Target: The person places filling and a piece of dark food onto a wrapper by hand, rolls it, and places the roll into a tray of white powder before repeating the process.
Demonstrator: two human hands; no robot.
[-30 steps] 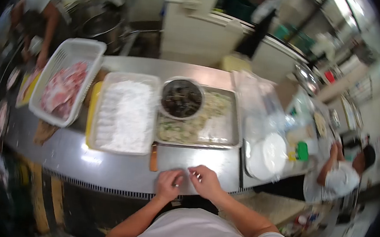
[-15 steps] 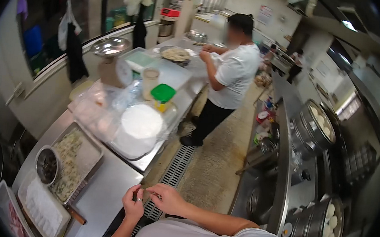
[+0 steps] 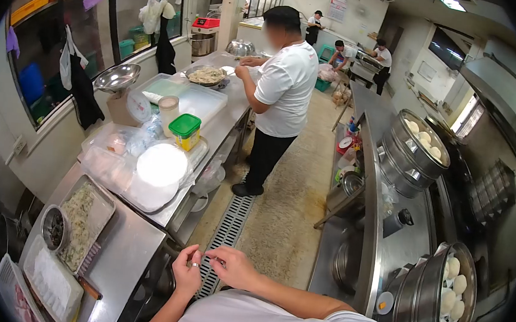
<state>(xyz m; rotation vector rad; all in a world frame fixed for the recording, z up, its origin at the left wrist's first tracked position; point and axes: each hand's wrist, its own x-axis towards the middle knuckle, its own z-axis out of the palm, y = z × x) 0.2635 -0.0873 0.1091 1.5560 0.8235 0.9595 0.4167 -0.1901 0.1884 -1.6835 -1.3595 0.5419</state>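
Observation:
My left hand [image 3: 187,271], with a ring on one finger, is raised in front of my body with its fingers bent. Close beside it on the right, my right hand [image 3: 232,267] has its thumb and fingers drawn together. Anything between the fingertips is too small to make out. Both hands are over the floor drain [image 3: 228,223], right of the steel table [image 3: 132,236]. On that table are a tray of chopped filling [image 3: 84,213], a metal bowl of dark pieces [image 3: 54,228] and a white tray [image 3: 51,278].
A co-worker [image 3: 286,84] stands at the far end of the left table, near a bowl of filling [image 3: 206,75]. Steamers with white buns [image 3: 452,294] line the right counter [image 3: 379,251]. A green-lidded tub [image 3: 185,131] stands on the left table. Other people are at the back.
The view has shifted, so the co-worker and left table appear further left and more of the back room shows. My hands keep nearly the same pose, close together.

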